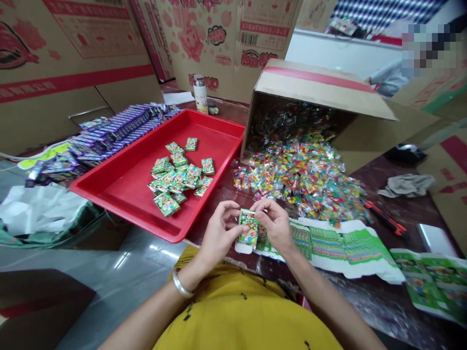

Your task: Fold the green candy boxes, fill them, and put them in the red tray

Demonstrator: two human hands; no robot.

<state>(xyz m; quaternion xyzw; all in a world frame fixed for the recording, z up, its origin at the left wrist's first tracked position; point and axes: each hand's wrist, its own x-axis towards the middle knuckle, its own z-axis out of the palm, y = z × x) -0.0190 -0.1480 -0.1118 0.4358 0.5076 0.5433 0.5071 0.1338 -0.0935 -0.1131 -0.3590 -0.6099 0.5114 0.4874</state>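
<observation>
Both my hands hold one small green printed box (249,230) just above the table's near edge. My left hand (219,232) grips its left side with curled fingers. My right hand (276,223) pinches its top end. A silver bangle sits on my left wrist. Flat green box blanks (339,245) lie in a row on the table right of my hands. Beyond them a heap of small colourful wrapped packets (302,177) spills from a tipped cardboard carton (317,87). Several finished green boxes (178,177) lie in a red tray (120,187) to my left.
Rows of purple boxes (113,131) lie behind the tray, with white paper (40,206) at the far left. A metal flask (200,95) stands at the back. An orange-handled cutter (386,219) and a grey cloth (406,184) lie on the right. Large cartons wall the back; another person is at far right.
</observation>
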